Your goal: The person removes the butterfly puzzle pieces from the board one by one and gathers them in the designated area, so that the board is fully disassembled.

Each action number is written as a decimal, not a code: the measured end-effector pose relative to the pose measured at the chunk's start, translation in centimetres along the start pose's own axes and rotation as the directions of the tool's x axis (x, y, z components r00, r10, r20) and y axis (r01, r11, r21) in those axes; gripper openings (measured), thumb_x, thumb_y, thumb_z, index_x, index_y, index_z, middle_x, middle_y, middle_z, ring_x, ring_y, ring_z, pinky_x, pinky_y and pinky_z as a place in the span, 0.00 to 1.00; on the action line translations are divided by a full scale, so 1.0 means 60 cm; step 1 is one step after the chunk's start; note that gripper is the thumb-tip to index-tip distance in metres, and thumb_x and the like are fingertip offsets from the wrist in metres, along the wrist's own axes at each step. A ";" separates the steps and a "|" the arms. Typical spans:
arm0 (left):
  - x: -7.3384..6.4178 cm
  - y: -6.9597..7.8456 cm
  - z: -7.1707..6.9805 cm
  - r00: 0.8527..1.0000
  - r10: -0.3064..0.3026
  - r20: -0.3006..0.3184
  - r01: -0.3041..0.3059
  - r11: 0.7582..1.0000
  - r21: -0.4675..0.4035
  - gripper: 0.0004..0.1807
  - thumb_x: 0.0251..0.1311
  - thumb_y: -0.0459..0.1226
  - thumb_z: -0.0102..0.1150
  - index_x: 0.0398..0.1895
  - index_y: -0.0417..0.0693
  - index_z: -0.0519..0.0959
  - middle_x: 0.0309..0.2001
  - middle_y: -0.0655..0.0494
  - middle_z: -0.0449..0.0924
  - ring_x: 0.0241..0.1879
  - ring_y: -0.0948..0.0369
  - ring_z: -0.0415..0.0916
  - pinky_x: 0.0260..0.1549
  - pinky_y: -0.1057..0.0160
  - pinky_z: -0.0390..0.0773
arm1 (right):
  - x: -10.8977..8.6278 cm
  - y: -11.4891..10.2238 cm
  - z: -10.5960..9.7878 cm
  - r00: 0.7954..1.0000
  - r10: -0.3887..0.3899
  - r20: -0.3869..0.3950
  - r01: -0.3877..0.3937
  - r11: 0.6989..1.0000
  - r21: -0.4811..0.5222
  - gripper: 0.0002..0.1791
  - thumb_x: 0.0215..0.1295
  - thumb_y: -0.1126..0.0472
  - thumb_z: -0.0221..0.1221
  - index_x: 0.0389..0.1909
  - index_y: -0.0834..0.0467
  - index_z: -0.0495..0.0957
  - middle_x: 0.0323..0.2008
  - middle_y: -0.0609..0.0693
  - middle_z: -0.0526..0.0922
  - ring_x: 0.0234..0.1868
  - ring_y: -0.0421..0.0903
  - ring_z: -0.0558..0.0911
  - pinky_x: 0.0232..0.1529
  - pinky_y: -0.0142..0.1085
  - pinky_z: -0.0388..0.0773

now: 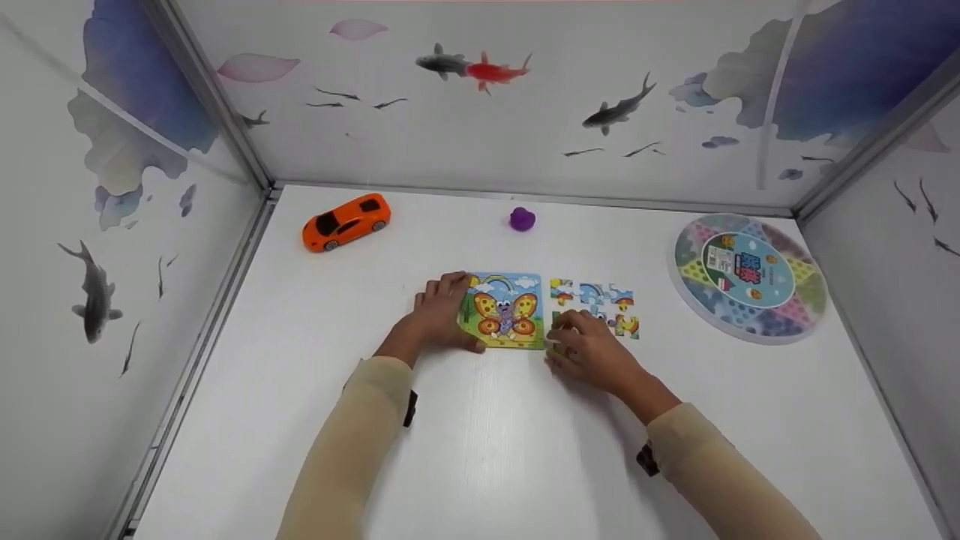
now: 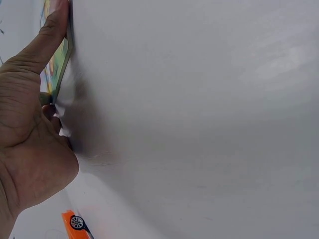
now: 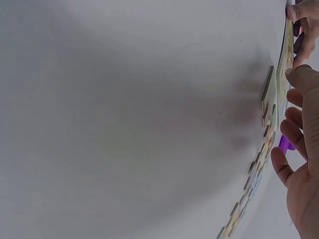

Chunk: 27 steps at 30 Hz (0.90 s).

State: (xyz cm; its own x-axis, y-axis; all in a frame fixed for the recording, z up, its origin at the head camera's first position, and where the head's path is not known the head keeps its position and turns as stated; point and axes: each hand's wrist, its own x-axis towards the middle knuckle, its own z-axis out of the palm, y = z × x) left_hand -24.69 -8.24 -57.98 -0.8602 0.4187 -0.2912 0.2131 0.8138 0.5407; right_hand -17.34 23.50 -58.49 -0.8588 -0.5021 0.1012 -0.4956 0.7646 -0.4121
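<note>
A square butterfly puzzle board (image 1: 507,311) lies flat on the white table. My left hand (image 1: 437,315) holds its left side, thumb along the bottom edge and fingers at the upper left corner. Just right of the board lie several loose jigsaw pieces (image 1: 591,292) in rows. Over the lower left pieces is my right hand (image 1: 589,351), fingers loosely bent and partly hiding them. In the right wrist view the right thumb (image 3: 301,77) is close to the board's edge, and no piece shows between the fingers; whether a fingertip touches one is unclear.
An orange toy car (image 1: 347,223) stands at the back left, and a small purple toy (image 1: 522,219) at the back middle. To the right lies a round, colourful board-game box (image 1: 806,300). Walls printed with fish (image 1: 619,112) enclose the table's back and sides.
</note>
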 end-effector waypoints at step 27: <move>0.001 -0.005 -0.001 1.000 0.010 -0.006 -0.010 1.000 0.013 0.72 0.54 0.59 0.86 0.93 0.53 0.46 0.90 0.50 0.44 0.85 0.44 0.47 0.83 0.41 0.54 | 0.115 -0.056 0.046 0.996 0.047 0.072 -0.047 0.999 0.003 0.23 0.75 0.55 0.71 0.69 0.49 0.85 0.62 0.55 0.81 0.62 0.57 0.76 0.60 0.64 0.74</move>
State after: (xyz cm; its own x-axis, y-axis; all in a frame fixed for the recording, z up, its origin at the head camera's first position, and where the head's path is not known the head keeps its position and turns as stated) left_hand -24.85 -8.51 -58.09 -0.8609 0.4242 -0.2807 0.2276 0.8148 0.5332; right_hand -21.24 16.34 -58.89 -0.8695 -0.4937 0.0160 -0.4542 0.7863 -0.4189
